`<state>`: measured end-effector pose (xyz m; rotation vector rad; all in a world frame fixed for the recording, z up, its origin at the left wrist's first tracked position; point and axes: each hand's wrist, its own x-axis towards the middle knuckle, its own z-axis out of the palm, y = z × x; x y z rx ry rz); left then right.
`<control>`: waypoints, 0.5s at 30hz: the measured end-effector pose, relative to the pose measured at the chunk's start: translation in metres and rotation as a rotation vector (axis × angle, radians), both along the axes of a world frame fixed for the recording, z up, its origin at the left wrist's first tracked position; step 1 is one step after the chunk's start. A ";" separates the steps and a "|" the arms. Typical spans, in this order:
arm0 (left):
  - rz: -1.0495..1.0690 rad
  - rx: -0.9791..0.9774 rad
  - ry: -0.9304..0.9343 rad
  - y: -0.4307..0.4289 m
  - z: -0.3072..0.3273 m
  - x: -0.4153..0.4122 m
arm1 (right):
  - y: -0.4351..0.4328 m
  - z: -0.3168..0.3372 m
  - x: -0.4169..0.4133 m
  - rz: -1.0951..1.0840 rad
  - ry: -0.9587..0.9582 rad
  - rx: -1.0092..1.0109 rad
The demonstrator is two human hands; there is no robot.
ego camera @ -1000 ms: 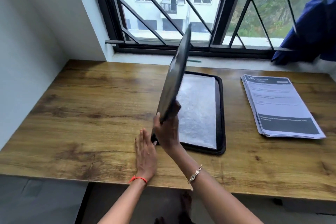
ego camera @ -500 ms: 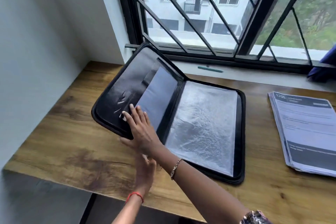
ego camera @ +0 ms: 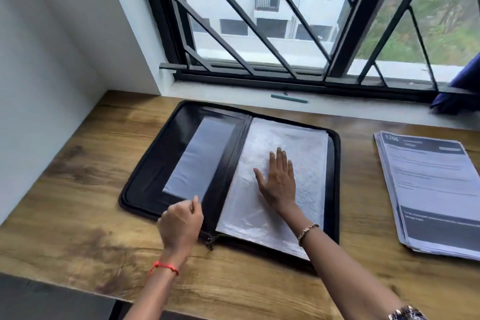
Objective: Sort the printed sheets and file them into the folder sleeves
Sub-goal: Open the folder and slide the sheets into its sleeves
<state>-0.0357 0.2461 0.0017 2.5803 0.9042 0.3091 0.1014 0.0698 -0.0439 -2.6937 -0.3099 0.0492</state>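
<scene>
A black zip folder [ego camera: 145, 163] lies open flat on the wooden table [ego camera: 72, 189]. Its left cover carries a pale inner pocket [ego camera: 200, 158]. Its right half shows a stack of clear plastic sleeves [ego camera: 309, 148]. My right hand [ego camera: 279, 182] presses flat on the sleeves, fingers straight. My left hand [ego camera: 180, 223] is at the near edge of the left cover by the pocket's corner, fingers curled and thumb up; whether it pinches anything is hidden. A pile of printed sheets [ego camera: 436, 189] lies to the right of the folder, apart from both hands.
The table's near edge runs just below my wrists. A wall stands at the left. The barred window's sill holds a teal pen [ego camera: 289, 98], and a blue cloth [ego camera: 459, 93] hangs at the far right. The zip pull [ego camera: 210, 239] dangles at the folder's near edge.
The folder's cover has swung from upright to flat on the table. My right hand moved from the cover onto the sleeves. My left hand came up to the cover's near edge.
</scene>
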 end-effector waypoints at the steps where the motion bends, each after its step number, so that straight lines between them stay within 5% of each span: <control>1: -0.149 0.016 -0.094 -0.001 0.000 0.012 | -0.007 0.000 -0.001 -0.040 0.007 -0.008; 3: -0.442 0.031 -0.164 -0.003 -0.008 0.039 | -0.020 -0.002 -0.006 -0.118 0.008 -0.013; 6: -0.690 -0.010 0.012 -0.006 -0.031 0.075 | -0.035 -0.010 -0.016 -0.195 0.038 -0.029; 15: -0.736 0.070 0.124 -0.028 -0.067 0.083 | -0.071 -0.021 -0.021 -0.193 0.035 -0.035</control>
